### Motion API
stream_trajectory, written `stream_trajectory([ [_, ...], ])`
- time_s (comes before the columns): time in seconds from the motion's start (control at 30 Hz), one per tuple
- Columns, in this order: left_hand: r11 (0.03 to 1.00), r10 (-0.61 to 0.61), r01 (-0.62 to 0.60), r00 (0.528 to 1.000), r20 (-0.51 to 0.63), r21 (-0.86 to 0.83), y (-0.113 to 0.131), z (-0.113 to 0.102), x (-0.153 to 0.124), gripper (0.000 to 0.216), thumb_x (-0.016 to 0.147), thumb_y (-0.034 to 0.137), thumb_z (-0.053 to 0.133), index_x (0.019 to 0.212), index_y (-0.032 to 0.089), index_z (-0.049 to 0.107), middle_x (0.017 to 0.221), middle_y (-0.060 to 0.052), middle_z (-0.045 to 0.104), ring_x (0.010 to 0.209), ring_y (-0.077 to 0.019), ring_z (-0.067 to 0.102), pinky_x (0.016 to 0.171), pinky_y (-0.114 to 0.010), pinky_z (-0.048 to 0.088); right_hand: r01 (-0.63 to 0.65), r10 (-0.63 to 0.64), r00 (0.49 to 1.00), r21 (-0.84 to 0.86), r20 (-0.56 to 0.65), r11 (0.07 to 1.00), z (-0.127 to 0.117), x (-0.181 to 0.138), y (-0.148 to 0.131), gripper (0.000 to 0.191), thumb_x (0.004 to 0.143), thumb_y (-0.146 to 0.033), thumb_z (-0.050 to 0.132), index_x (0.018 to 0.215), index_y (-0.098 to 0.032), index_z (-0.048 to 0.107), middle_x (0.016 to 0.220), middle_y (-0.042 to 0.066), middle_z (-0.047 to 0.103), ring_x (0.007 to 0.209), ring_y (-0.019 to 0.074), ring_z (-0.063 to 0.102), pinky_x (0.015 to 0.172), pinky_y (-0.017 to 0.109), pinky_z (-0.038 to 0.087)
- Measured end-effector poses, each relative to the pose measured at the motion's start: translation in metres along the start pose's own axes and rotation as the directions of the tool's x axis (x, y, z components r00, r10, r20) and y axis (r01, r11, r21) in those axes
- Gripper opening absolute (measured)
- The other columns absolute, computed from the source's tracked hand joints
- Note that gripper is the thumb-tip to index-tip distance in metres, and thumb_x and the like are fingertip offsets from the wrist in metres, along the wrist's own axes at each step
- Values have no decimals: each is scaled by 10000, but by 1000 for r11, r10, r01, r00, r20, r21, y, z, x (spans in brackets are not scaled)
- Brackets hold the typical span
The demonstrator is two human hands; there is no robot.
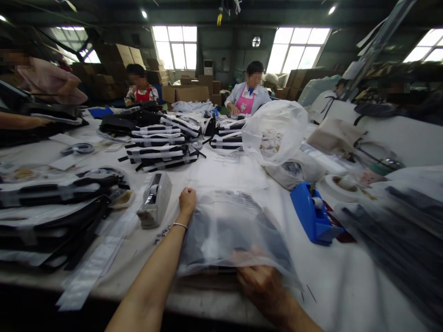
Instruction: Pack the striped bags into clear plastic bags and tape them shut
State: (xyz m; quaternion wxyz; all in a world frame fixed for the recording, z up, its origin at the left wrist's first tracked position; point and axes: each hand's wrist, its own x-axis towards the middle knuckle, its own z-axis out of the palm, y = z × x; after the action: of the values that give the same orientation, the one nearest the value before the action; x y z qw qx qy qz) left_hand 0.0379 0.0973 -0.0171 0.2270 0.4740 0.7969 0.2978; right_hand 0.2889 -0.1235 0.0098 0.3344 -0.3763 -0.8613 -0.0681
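Note:
A frosted, see-through plastic bag [221,230] lies flat in front of me with a dark flat item [247,221] inside it. My left hand [187,199] is closed in a fist at the bag's far left corner, gripping its edge. At the bag's near edge, my right hand [259,276] is curled around the plastic, its fingertips partly under the film and slightly blurred. What lies beneath those fingertips cannot be made out. Left of the bag stands a grey tape dispenser [155,200]; to its right is a blue tape dispenser [314,216].
Stacks of black-and-white taped goods [159,143] fill the table's far side, with more piled at the left [51,216]. A large clear bag [277,129] and white tape rolls [337,188] sit on the right. Several co-workers, one in a pink apron [246,102], work around the table.

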Motion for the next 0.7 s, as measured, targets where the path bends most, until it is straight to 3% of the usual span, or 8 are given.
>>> stream_trajectory([
  [0.1, 1000, -13, 13, 1000, -2, -24, 0, 3, -1, 257, 931, 385, 561, 1001, 149, 631, 1007, -52, 659, 914, -178, 634, 838, -391, 524, -24, 25, 1000, -32, 8, 999, -1, -1, 1, 391, 838, -47, 463, 1131, -214, 662, 952, 44, 755, 767, 199, 711, 943, 430, 530],
  [0.23, 996, 4, -2, 1000, 18, -85, -1, 0, -2, 250, 922, 382, 574, 986, 147, 631, 1009, -49, 655, 919, -181, 628, 842, -394, 516, 62, -60, 998, -84, 26, 995, 7, 2, 11, 377, 882, -84, 445, 1177, -202, 649, 1048, 66, 737, 918, 213, 695, 972, 436, 508],
  [0.43, 970, 28, 5, 991, 129, -243, -7, -15, -13, 310, 852, 450, 613, 885, 142, 603, 833, -27, 663, 833, -188, 624, 741, -291, 477, 91, -79, 978, -57, 192, 994, 3, 10, 25, 358, 885, -136, 471, 1170, -250, 656, 1065, 73, 719, 981, 257, 652, 980, 493, 487],
  [0.57, 942, 51, 54, 952, 300, -332, -24, -33, -43, 478, 743, 535, 693, 980, 131, 601, 820, -32, 684, 786, -199, 642, 665, -263, 481, 61, -67, 978, 33, 196, 998, 8, 8, 31, 336, 885, -194, 496, 1176, -252, 655, 1197, 63, 676, 1157, 291, 578, 1073, 520, 410],
  [0.7, 917, 76, 109, 898, 434, -385, -58, -65, -103, 640, 745, 525, 701, 1220, 134, 524, 1021, -110, 701, 897, -225, 673, 742, -295, 526, -93, 50, 975, 193, 219, 977, 17, -2, 37, 372, 880, -233, 537, 1239, -270, 628, 1302, 30, 624, 1256, 293, 514, 1133, 507, 348],
])
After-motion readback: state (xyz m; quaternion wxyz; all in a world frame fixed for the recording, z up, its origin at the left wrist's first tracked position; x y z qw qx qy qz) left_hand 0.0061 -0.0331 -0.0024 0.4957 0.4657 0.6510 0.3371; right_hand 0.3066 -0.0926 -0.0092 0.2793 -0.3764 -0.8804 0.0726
